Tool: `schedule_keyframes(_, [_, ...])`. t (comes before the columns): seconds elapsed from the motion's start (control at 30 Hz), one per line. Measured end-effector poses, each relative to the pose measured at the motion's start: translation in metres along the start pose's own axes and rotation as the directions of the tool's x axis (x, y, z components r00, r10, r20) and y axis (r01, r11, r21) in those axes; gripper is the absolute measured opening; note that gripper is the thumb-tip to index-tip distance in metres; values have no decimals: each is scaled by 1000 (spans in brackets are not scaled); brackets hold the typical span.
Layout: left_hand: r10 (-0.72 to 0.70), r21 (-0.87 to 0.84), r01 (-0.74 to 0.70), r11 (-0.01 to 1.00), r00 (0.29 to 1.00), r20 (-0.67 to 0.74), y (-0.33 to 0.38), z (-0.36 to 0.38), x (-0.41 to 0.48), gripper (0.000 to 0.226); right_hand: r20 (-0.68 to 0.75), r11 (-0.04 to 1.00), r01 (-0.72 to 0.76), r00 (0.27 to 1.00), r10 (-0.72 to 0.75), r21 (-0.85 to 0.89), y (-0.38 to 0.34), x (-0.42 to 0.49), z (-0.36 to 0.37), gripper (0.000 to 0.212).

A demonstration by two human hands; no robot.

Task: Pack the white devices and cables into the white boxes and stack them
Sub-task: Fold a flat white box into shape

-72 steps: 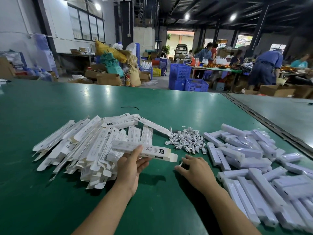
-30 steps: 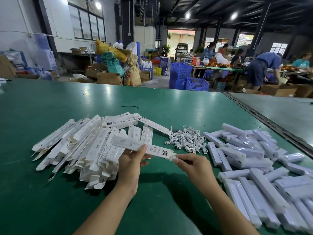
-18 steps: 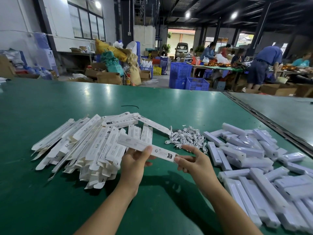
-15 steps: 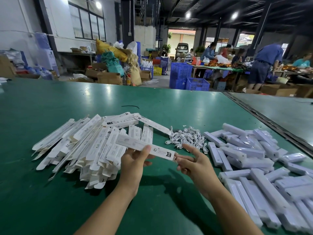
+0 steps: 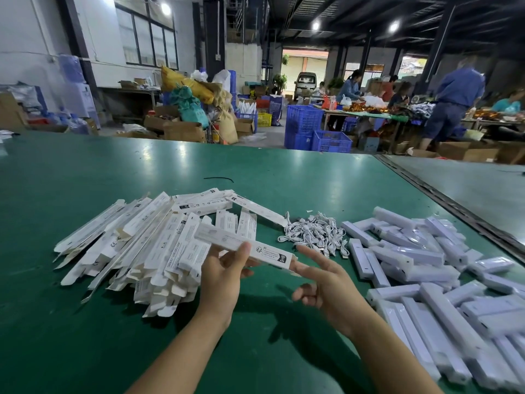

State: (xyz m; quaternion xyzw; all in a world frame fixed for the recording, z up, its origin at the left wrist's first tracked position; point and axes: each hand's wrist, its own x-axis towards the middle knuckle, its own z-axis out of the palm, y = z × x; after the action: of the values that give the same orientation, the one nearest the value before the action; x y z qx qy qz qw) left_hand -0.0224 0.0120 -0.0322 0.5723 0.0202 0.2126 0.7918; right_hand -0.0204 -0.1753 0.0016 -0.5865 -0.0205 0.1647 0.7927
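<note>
One grip remains: left hand (image 5: 221,277) on box (image 5: 225,239).

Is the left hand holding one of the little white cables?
No, the left hand grips a long white box, and the cables lie in a pile on the green table.

One flattened box (image 5: 174,258) in the pile reads "SMART SENSOR LAMP"; a neighbouring flat carton (image 5: 113,245) bears "CE".

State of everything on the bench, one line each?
held box: assembled, above the table.
left hand: grips the held box.
right hand: open, fingertips at the box's right end.
flat boxes: folded flat, heaped.
cables: bundled, loose heap.
devices: unboxed, loose heap.
</note>
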Motion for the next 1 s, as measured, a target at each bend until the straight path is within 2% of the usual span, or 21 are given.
schedule_keyframes(0.03, [5, 0, -5, 1000, 1000, 0, -1, 0, 0, 47, -19, 982, 92, 995, -96, -168, 1, -2, 1, 29])
schedule_keyframes(0.07, [3, -4, -3, 1000, 1000, -4, -1, -1, 0, 51, -34, 917, 188, 976, -214, -351, 1, -3, 0, 22])
schedule_keyframes(0.13, [-7, -13, 6, 1000, 1000, -21, -1, -1, 0, 60, -18, 706, 324, 903, -430, -630, 2, -2, -2, 22])
schedule_keyframes(0.2, [-5, 0, 5, 1000, 1000, -26, -1, -2, 1, 69, 52, 588, 396, 856, -514, -706, 2, -2, -3, 26])
schedule_keyframes(0.3, [-37, 116, 30, 993, 998, 52, -2, -1, -1, 93, 132, 492, 460, 815, -564, -739, 9, -2, 1, 22])
schedule_keyframes(0.33, [-39, 165, 21, 986, 993, 108, -3, 1, -3, 92, 137, 490, 475, 805, -577, -731, 12, -1, 3, 20])
schedule_keyframes(0.47, [2, 355, -113, 928, 954, 299, 2, 3, -10, 60, 87, 498, 494, 767, -636, -712, 17, 2, 6, 21])
schedule_keyframes(0.53, [23, 474, -169, 864, 954, 298, 6, 0, -10, 53, 48, 506, 494, 748, -662, -707, 17, 2, 5, 22])
schedule_keyframes(0.6, [49, 562, -198, 803, 962, 270, 9, 0, -13, 57, 28, 510, 494, 738, -675, -704, 17, 3, 5, 24])
schedule_keyframes(0.77, [51, 548, -202, 812, 959, 277, 7, 1, -15, 50, -32, 581, 440, 778, -627, -685, 22, 6, 5, 25])
schedule_keyframes(0.87, [-1, 558, -180, 810, 952, 307, 6, 1, -15, 57, -67, 626, 422, 794, -605, -655, 23, 6, 5, 31])
schedule_keyframes(0.93, [-72, 549, -148, 823, 930, 360, 7, 1, -17, 76, -29, 622, 436, 804, -594, -650, 21, 4, 5, 27])
schedule_keyframes(1.0, [-120, 500, -95, 861, 917, 381, 10, 3, -19, 85, 50, 578, 488, 790, -611, -654, 19, 1, 4, 24])
